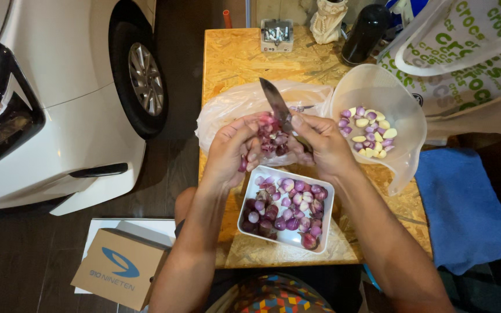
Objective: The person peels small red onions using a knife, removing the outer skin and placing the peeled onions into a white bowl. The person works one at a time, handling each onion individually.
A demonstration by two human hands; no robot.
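Observation:
My left hand (231, 152) pinches a small purple shallot (267, 120) at its fingertips. Next to it, my right hand (323, 143) grips a kitchen knife (276, 102), the blade pointing up and away, its edge against the shallot. Just below both hands stands a white square dish (252, 184) filled with several purple shallots (288, 206). A clear plastic bowl (398, 104) to the right holds several peeled shallots and garlic cloves (368, 131). A plastic bag (227, 110) with shallot skins lies under my hands.
The work goes on at a chipboard table (236, 58). At its far end stand a small box of items (276, 35), a cloth bag (327, 22) and a black bottle (365, 33). A white car (59, 98) is left, a cardboard box (120, 268) below, a blue cloth (459, 203) right.

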